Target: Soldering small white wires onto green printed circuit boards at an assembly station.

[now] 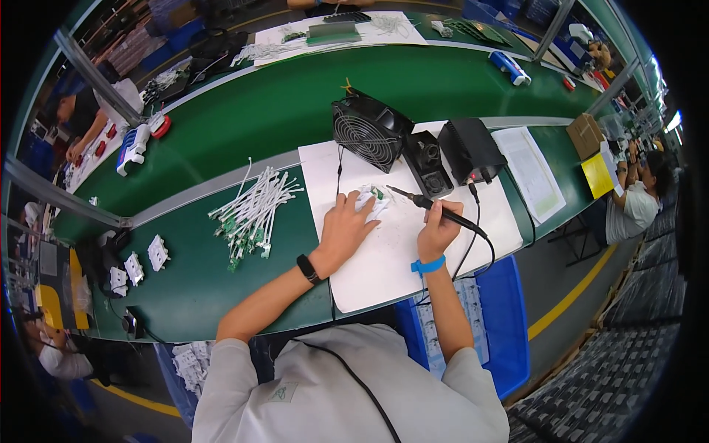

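On a white sheet point(399, 273), my left hand point(344, 225) steadies a small white plastic part point(371, 199) that carries a bit of green circuit board. Its fingers bend over the near left side of the part and cover some of it. My right hand point(437, 235) is closed round the handle of a soldering iron point(422, 201). The iron's tip points left toward the part, a short gap away from it. A black wristband point(308, 269) is on my left wrist and a blue strap point(428, 266) on my right.
Behind my hands stand a black fan point(367, 133), an iron holder point(427, 162) and a black power box point(471, 150). White wires with green boards point(255, 210) lie piled left, beyond them white housings point(157, 252). Papers point(529, 173) lie right; a blue bin point(509, 317) sits below.
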`<state>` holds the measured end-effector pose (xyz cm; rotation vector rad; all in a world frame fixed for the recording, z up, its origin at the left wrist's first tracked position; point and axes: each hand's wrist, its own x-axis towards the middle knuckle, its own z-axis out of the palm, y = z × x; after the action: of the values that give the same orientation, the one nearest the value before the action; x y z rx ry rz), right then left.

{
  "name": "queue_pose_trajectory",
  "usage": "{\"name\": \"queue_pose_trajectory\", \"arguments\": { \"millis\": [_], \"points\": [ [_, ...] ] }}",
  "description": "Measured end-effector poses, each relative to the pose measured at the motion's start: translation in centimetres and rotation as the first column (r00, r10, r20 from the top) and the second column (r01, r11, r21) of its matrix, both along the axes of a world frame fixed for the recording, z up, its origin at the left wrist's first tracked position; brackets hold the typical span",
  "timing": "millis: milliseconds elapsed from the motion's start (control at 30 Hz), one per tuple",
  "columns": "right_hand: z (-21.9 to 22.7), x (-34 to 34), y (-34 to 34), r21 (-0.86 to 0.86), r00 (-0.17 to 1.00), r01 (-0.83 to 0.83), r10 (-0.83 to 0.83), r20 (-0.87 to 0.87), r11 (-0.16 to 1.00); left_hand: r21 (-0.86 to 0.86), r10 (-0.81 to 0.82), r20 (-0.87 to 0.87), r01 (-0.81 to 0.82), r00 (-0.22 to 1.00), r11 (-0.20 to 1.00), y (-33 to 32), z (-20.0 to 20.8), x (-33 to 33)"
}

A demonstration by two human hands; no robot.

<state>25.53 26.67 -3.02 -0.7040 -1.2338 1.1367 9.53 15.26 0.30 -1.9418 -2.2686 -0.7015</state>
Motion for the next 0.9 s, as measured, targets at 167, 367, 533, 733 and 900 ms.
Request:
{"name": "queue_pose_trajectory", "arguments": {
  "millis": [167,367,533,733,900],
  "points": [
    [-0.9,-0.2,0.2,0.097,0.991,-0.028,0.016,0.129,0.995,-0.097,0.076,0.07,-0.069,0.995,0.993,-0.1,-0.3,1.4],
    [-0.1,-0.4,-0.3,0.088,0.99,-0.046,0.033,0.141,0.995,-0.06,0.101,0.002,-0.101,0.995,0.993,-0.6,-0.7,2.1],
    [-0.3,-0.8,-0.5,0.103,0.988,-0.065,0.05,0.145,0.993,0.007,0.067,0.057,-0.067,0.996,0.998,-1.2,-1.3,1.6],
    [-1.4,-0.5,-0.1,0.114,0.975,-0.12,0.095,0.203,0.986,0.102,0.052,0.005,-0.052,0.999,0.993,-1.1,-2.3,1.6],
    [-0.7,-0.8,-0.4,0.079,0.97,-0.142,0.123,0.212,0.987,0.106,0.042,0.018,-0.044,0.999,0.993,-1.2,-2.5,1.3]
  ]
}}
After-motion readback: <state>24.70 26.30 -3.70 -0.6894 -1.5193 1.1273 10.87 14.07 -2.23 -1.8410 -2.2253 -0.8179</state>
